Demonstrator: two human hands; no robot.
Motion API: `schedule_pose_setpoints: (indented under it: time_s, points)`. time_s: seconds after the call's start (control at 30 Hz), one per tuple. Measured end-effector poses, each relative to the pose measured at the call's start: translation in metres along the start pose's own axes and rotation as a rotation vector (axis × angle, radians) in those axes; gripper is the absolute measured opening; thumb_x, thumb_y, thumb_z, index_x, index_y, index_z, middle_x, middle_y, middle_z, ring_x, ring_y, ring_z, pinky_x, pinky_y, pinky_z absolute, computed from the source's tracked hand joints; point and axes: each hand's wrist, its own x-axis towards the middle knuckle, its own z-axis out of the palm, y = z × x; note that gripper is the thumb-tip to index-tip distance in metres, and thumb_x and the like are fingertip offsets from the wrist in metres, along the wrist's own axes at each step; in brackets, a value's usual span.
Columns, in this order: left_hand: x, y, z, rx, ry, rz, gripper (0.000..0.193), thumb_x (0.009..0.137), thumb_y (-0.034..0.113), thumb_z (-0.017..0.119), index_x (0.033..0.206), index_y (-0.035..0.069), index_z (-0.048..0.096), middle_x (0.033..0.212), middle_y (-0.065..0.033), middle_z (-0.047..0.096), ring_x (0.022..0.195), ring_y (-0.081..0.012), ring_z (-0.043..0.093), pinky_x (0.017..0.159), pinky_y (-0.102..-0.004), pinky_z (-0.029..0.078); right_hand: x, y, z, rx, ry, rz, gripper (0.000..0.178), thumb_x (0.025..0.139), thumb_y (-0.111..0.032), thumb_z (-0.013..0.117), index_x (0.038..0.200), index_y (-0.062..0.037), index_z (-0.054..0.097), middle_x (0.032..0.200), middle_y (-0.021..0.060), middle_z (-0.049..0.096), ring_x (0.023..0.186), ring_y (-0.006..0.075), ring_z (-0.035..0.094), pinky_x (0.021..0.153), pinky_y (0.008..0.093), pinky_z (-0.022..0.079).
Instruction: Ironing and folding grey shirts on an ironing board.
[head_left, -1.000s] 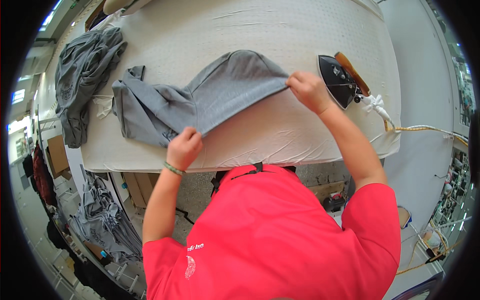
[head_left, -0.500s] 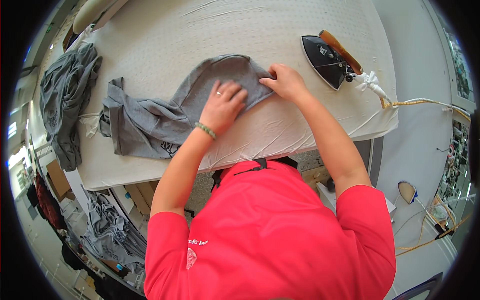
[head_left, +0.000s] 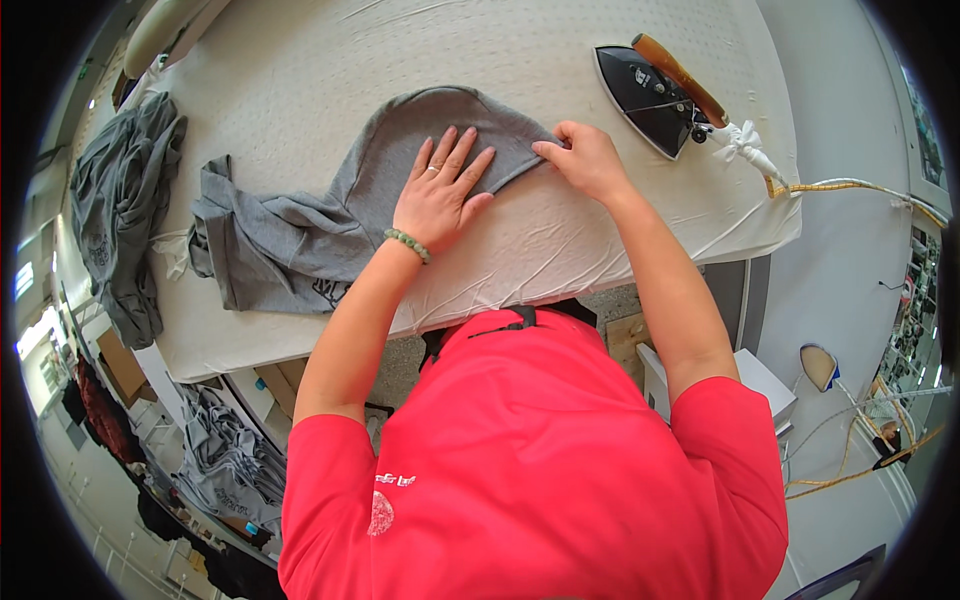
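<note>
Head view: grey garment [head_left: 375, 165] left of iron [head_left: 640, 98]; left hand [head_left: 442, 200] flat on it, fingers spread; right hand [head_left: 592, 165], near iron, pinching garment's end, fingertips partly hidden, I think.

Red short-sleeved shirt [head_left: 560, 450] with white print [head_left: 382, 512], green beaded bracelet [head_left: 408, 244], slim ring [head_left: 433, 169]

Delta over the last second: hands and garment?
The left hand let go of the near edge of the grey garment, moved forward and to the right, and now lies flat on the cloth, fingers spread. Unchanged: the right hand pinches the garment's right end; the iron and the crumpled garment at far left stay put.
</note>
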Motion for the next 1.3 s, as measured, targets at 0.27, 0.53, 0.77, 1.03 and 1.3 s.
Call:
schedule_pose_setpoints:
  time_s: [0.27,0.53,0.77,1.03,1.3]
  points:
    - [-0.056,0.025,-0.012,0.015,-0.101,-0.02,0.064,0.097,0.038,0.065,0.156,0.015,0.052,0.167,-0.0124,0.04,0.158,-0.034,0.031,0.13,-0.0543,0.02,-0.02,-0.004,0.032,-0.617,0.534,-0.584,0.023,0.089,-0.016,0.076,0.109,-0.0058,0.071,0.116,0.0112,0.074,0.105,0.0262,0.07,0.09,0.0426,0.054]
    - [-0.132,0.033,-0.025,0.236,0.169,-0.211,0.051,0.092,0.02,0.068,0.142,0.012,0.065,0.142,-0.0107,0.06,0.133,-0.033,0.057,0.112,-0.0506,0.044,-0.037,0.011,0.062,-0.583,0.243,-1.017,0.033,0.088,-0.011,0.071,0.121,-0.0074,0.069,0.126,0.0084,0.069,0.121,0.0264,0.065,0.109,0.0422,0.049]
    - [-0.155,0.013,-0.039,0.07,0.147,-0.322,0.042,0.081,0.002,0.068,0.122,0.009,0.073,0.104,-0.0062,0.066,0.092,-0.0271,0.067,0.083,-0.0398,0.054,-0.002,0.015,0.024,-0.752,0.001,-0.847,0.024,0.086,-0.012,0.067,0.109,-0.0059,0.071,0.125,0.0093,0.069,0.123,0.0239,0.064,0.11,0.0439,0.049]
    - [-0.113,0.049,-0.041,-0.041,0.048,-0.267,0.049,0.086,0.015,0.072,0.134,0.004,0.066,0.127,-0.0123,0.067,0.117,-0.0324,0.065,0.101,-0.0451,0.051,-0.053,-0.008,0.071,-0.865,0.136,-0.992,0.033,0.085,-0.017,0.066,0.114,-0.0022,0.071,0.128,0.0123,0.069,0.128,0.0289,0.063,0.115,0.0496,0.045]
    - [-0.118,0.055,-0.014,0.111,0.027,-0.404,0.078,0.099,0.04,0.065,0.161,0.001,0.038,0.171,-0.0186,0.032,0.16,-0.0344,0.027,0.129,-0.0515,0.021,-0.052,0.012,0.083,-0.715,0.086,-0.859,0.064,0.094,-0.033,0.07,0.148,-0.0018,0.055,0.16,0.0189,0.048,0.152,0.0327,0.042,0.127,0.0518,0.027]
